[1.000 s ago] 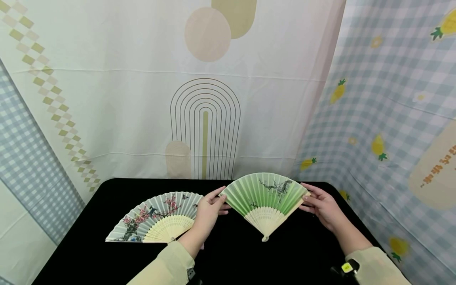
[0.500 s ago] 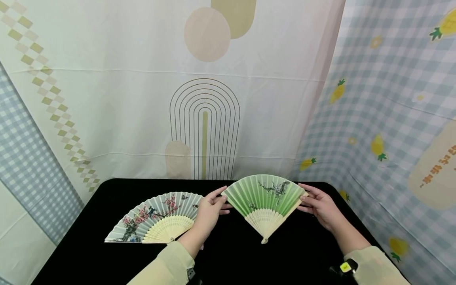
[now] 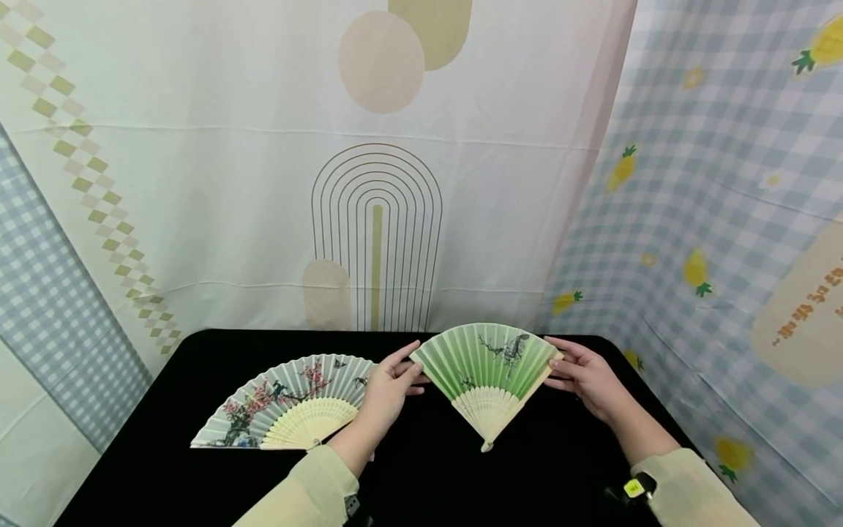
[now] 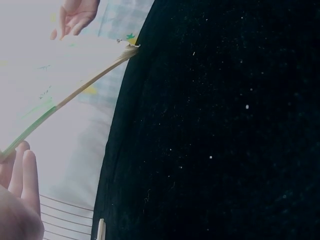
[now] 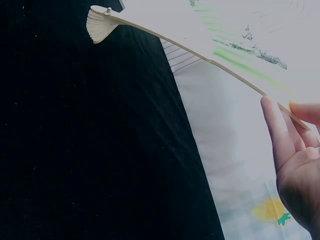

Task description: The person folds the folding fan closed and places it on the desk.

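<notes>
A green folding fan (image 3: 487,373) with a dark branch print and pale ribs is spread wide between both hands, its pivot end pointing down. My left hand (image 3: 388,388) pinches its left outer edge between thumb and fingers. At the opposite edge, my right hand (image 3: 589,377) pinches the upper corner. In both wrist views the fan is held up off the black surface, its leaf washed out by glare. A second folding fan (image 3: 283,402), white with pink blossoms and a bird, lies spread to the left; my left hand and wrist hide its right end.
The black-covered table (image 3: 527,483) has rounded far corners. Behind it hangs a white printed curtain (image 3: 250,219). On the right is a blue checked curtain (image 3: 658,241) with pineapples.
My right hand has moved slightly to the left, and the green fan's spread has narrowed a little. My left hand has stayed nearly in place; the white fan lies as before.
</notes>
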Available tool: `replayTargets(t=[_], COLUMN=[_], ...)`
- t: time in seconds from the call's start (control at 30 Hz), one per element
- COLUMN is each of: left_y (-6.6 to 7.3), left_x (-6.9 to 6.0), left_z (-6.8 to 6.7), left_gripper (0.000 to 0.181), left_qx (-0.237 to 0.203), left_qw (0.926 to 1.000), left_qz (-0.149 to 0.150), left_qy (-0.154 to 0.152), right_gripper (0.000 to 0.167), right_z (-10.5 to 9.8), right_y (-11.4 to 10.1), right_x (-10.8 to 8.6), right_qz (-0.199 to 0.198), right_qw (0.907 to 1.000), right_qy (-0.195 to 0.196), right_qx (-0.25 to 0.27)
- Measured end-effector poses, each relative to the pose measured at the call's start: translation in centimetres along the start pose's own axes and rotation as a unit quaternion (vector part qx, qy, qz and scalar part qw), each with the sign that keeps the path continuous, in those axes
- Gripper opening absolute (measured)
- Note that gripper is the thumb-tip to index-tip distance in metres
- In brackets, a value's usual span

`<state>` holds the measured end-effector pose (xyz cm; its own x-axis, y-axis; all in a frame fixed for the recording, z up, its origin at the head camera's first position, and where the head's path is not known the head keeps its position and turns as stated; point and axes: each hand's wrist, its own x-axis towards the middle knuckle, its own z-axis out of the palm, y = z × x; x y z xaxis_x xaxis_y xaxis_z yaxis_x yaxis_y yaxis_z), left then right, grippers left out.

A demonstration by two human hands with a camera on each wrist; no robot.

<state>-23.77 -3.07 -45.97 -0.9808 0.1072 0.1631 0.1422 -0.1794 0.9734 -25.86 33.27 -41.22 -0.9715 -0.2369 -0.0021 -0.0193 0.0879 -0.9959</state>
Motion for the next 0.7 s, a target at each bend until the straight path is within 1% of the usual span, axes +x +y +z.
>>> replayTargets(t=[0.2, 0.3, 0.47, 0.7], left_y=[-0.2, -0.3, -0.5, -0.6], left_x=[0.1, 0.1, 0.2, 0.2], left_z=[0.2, 0.3, 0.4, 0.4], left_gripper=[0.05, 0.051, 0.052, 0.051], left_qx=[0.0, 0.001, -0.003, -0.007], left_qw=[1.0, 1.0, 0.9999, 0.9998], left_qz=[0.0, 0.001, -0.008, -0.001], left_qy=[0.001, 0.002, 0.006, 0.017], right_gripper=[0.063, 0.062, 0.06, 0.061], right_z=[0.3, 0.5, 0.9, 1.4], right_y=[-0.2, -0.4, -0.8, -1.2], right_x=[0.1, 0.0, 0.0, 0.0], right_qz=[0.006, 0.005, 0.001, 0.001], right_qw=[0.9999, 0.9999, 0.9999, 0.9998], right_qy=[0.002, -0.004, -0.003, -0.004], right_qx=[-0.009, -0.014, -0.016, -0.017])
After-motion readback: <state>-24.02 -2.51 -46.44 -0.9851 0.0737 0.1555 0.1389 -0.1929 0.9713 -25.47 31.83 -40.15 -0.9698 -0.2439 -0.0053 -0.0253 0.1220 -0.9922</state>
